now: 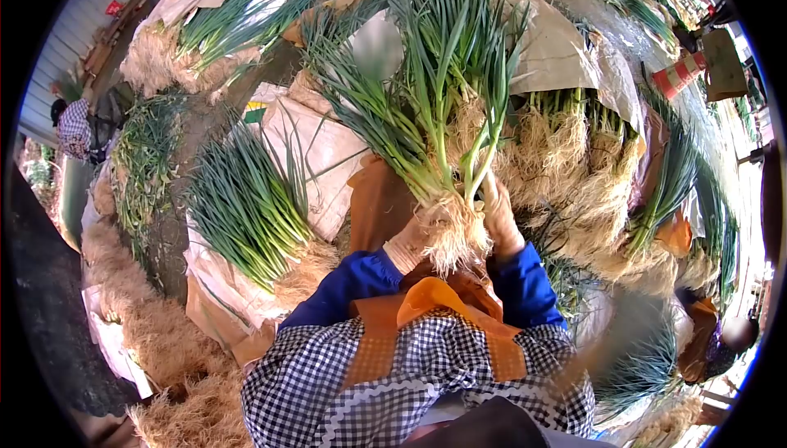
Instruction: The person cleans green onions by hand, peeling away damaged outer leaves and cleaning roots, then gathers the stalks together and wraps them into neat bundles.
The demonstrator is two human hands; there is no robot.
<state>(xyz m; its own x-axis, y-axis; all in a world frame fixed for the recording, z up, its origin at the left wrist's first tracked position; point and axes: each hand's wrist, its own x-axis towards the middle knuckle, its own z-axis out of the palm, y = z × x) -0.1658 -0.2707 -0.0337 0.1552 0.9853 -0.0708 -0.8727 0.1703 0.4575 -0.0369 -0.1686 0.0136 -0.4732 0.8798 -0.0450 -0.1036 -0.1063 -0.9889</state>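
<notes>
A bunch of green onions (443, 149) is held upright in front of my apron, leaves pointing away and pale stringy roots toward me. My left hand (410, 245) is wrapped round the root end from the left; its fingers are partly hidden behind the roots. On the other side my right hand (501, 217) presses against the white stalks with its thumb along them. More green onions lie under and behind this bunch, so its far edge is hard to make out. To my left, a separate bundle of green onions (246, 202) rests on pale wrapping sheets (316, 171).
Many rooted onions (566, 140) lie to the right, partly under a brown sheet (553, 46). A heap of roots (156, 317) runs along the left. Another bundle (238, 26) lies at the upper left. People (74, 128) sit at both sides.
</notes>
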